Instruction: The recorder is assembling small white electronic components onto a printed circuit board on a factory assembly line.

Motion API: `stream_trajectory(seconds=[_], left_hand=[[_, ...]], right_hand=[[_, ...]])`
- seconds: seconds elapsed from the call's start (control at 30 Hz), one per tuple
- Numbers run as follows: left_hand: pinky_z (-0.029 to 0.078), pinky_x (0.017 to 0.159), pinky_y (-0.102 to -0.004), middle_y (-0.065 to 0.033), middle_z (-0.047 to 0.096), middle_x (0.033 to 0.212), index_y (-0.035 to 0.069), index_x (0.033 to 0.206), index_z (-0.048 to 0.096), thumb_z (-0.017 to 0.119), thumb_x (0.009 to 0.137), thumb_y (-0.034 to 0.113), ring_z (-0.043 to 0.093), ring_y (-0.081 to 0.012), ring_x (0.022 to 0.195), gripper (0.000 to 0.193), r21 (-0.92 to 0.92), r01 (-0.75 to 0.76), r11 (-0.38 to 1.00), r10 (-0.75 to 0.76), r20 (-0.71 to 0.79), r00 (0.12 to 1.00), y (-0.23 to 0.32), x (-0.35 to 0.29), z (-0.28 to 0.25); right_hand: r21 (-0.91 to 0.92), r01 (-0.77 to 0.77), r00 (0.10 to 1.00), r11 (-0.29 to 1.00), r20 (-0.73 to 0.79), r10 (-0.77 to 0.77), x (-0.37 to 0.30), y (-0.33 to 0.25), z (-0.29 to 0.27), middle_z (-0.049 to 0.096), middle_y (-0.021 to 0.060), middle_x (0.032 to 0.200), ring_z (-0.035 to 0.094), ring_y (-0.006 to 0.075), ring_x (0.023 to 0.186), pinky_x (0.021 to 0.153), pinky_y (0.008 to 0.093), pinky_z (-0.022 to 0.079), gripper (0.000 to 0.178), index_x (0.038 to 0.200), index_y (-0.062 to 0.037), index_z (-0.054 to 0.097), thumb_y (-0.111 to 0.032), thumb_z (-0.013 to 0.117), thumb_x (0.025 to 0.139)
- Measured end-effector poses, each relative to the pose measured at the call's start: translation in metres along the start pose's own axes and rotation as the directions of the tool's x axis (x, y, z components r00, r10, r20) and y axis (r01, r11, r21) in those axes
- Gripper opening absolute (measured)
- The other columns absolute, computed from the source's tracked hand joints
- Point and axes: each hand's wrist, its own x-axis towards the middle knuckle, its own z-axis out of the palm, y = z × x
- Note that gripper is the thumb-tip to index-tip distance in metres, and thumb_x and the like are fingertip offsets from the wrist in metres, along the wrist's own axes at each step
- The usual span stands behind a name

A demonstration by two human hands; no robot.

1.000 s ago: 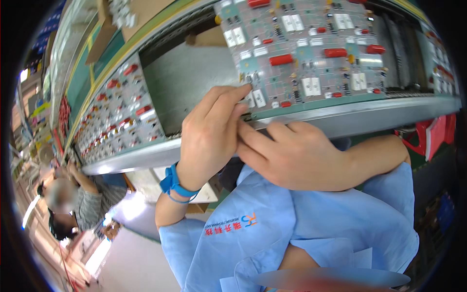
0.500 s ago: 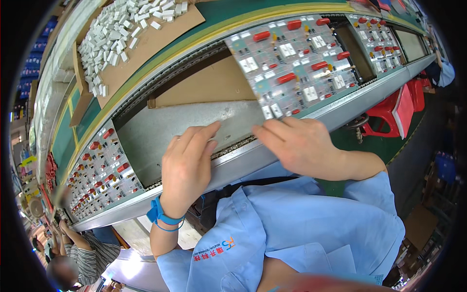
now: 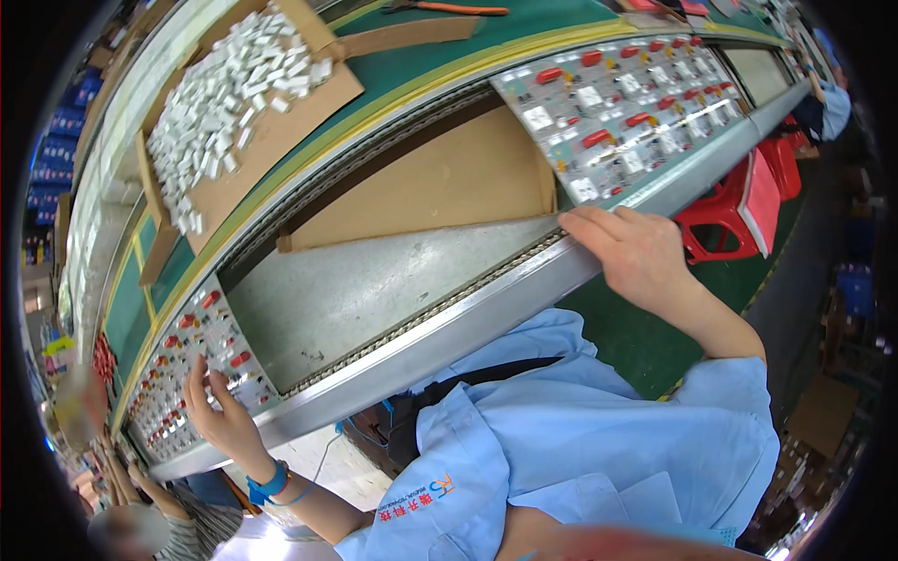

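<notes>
My left hand (image 3: 222,416), wearing a blue wristband (image 3: 271,484), reaches over the left row of circuit boards (image 3: 245,381). Its fingers are apart and nothing is in them. Whether they touch the board cannot be made out. My right hand (image 3: 641,260) lies at the conveyor's near rail, with its fingertips by the lower left corner of the right circuit board (image 3: 599,154). Those fingers are stretched out and loosely bent, not wrapped round the board. Both groups of boards carry red, white and yellow parts and lie across the conveyor (image 3: 402,351).
Beyond the conveyor, a cardboard box (image 3: 327,89) holds many white blocks (image 3: 229,117). Orange-handled pliers (image 3: 458,9) lie on the green bench. A cardboard piece (image 3: 440,178) sits between the rails. Red stools (image 3: 725,210) stand at right; other people work at both ends.
My left hand has moved from the middle of the conveyor to the left boards. The right board has slid right, up to its neighbour, and my right hand has moved right with it.
</notes>
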Motion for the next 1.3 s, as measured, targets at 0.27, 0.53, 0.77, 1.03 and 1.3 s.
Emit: stream_trajectory(seconds=[0.27,0.53,0.77,1.03,1.3], left_hand=[[0.047,0.091,-0.0402,-0.0125,0.072,0.108,0.006,0.118,0.069,0.065,0.094,0.013,0.066,-0.0313,0.103,0.026,0.238,-0.046,0.970,0.093,-0.189,0.978,-0.060,0.005,-0.014],[0.039,0.097,-0.0467,-0.0089,0.073,0.105,0.012,0.115,0.070,0.063,0.095,0.017,0.067,-0.0272,0.099,0.022,0.426,0.055,0.903,0.026,-0.180,0.983,-0.077,0.003,-0.023],[0.032,0.105,-0.0517,-0.0164,0.072,0.108,0.009,0.122,0.067,0.052,0.102,0.028,0.066,-0.0304,0.104,0.031,0.488,0.051,0.871,-0.023,-0.064,0.998,-0.094,0.033,-0.002],[0.025,0.114,-0.0554,-0.0171,0.072,0.111,0.004,0.124,0.066,0.049,0.104,0.027,0.065,-0.0302,0.111,0.035,0.449,-0.045,0.892,0.032,0.037,0.999,-0.056,0.043,0.004],[0.022,0.116,-0.0553,-0.0181,0.072,0.106,-0.002,0.121,0.063,0.057,0.097,0.018,0.064,-0.0281,0.116,0.032,0.130,-0.321,0.938,0.295,0.181,0.938,0.046,0.028,0.023]], right_hand=[[-0.042,-0.197,0.980,0.979,0.003,0.197,-0.038,0.072,0.006,0.069,0.0146,0.121,0.066,0.0329,0.112,0.095,0.0405,0.053,0.048,0.128,-0.0099,0.065,0.006,0.047,0.086],[-0.143,-0.341,0.934,0.929,0.065,0.353,-0.100,0.243,0.029,0.060,0.0094,0.140,0.058,0.0267,0.128,0.102,0.0349,0.047,0.048,0.145,-0.0135,0.051,0.001,0.040,0.101],[-0.066,-0.469,0.876,0.881,0.094,0.473,-0.127,0.356,0.034,0.065,0.0141,0.133,0.059,0.0294,0.126,0.104,0.0363,0.045,0.040,0.141,-0.0066,0.054,-0.005,0.044,0.102],[-0.086,-0.134,0.965,0.987,-0.238,0.110,0.054,0.168,-0.002,0.068,0.0123,0.121,0.066,0.0291,0.111,0.091,0.0344,0.052,0.029,0.128,-0.0092,0.064,-0.007,0.059,0.099],[0.011,0.479,0.824,0.878,-0.351,-0.445,0.280,-0.030,0.010,0.065,0.0047,0.122,0.062,0.0312,0.112,0.090,0.0381,0.052,0.042,0.131,-0.0168,0.060,-0.009,0.063,0.090]])
